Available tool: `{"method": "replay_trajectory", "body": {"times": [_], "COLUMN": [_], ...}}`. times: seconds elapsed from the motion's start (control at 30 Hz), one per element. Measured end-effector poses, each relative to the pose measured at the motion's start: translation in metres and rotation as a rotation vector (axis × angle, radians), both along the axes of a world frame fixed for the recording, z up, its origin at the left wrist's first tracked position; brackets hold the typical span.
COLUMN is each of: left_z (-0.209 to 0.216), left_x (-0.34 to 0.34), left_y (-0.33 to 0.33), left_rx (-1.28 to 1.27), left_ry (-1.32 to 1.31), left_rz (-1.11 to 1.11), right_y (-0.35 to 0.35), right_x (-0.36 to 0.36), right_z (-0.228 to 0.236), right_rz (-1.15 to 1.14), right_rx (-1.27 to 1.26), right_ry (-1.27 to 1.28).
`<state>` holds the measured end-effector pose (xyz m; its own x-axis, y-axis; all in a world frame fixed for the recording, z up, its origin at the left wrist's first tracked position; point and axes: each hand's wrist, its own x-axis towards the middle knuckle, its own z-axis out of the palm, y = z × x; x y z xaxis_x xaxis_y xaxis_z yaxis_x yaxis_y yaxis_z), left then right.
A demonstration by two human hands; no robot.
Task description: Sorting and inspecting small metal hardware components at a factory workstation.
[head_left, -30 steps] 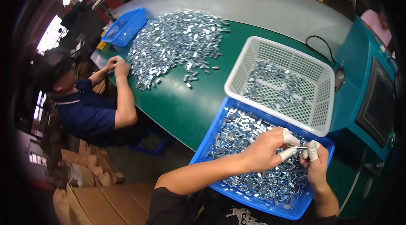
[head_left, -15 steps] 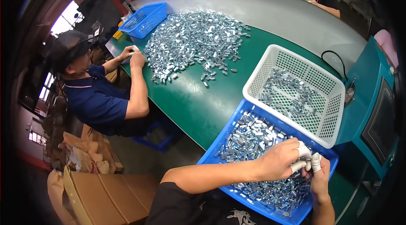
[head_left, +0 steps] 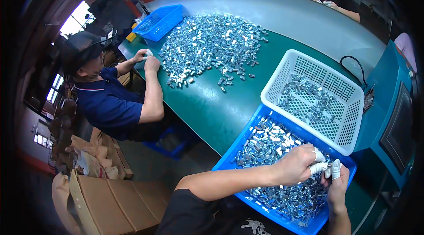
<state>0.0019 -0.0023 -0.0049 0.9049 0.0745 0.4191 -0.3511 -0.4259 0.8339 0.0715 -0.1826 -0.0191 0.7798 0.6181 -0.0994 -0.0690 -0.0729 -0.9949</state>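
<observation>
Over the blue tray (head_left: 225, 162) at the table's (head_left: 205, 109) near edge: one small metal part (head_left: 329, 165), mostly hidden by fingertips. Left hand (head_left: 300, 164) and right hand (head_left: 338, 185) meet on it, each grip clamped, one from either side. Probably light, rigid, hard to break; shiny faces look slippery, so white finger covers (head_left: 336, 169) should add friction. Best hold: thumb and finger across the long sides. Loose pieces (head_left: 265, 144) fill the tray below; white basket (head_left: 304, 128) at its far rim has fewer. Pile (head_left: 212, 45) toward the table's far edge.
</observation>
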Motion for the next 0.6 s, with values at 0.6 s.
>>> {"method": "replay_trajectory", "body": {"times": [0.6], "left_z": [-0.005], "left_x": [0.002], "left_y": [0.025], "left_rx": [0.398], "left_ry": [0.257], "left_rz": [0.308], "right_y": [0.006], "right_x": [0.001], "right_z": [0.008], "right_rz": [-0.124], "right_rx": [0.163], "right_ry": [0.23]}}
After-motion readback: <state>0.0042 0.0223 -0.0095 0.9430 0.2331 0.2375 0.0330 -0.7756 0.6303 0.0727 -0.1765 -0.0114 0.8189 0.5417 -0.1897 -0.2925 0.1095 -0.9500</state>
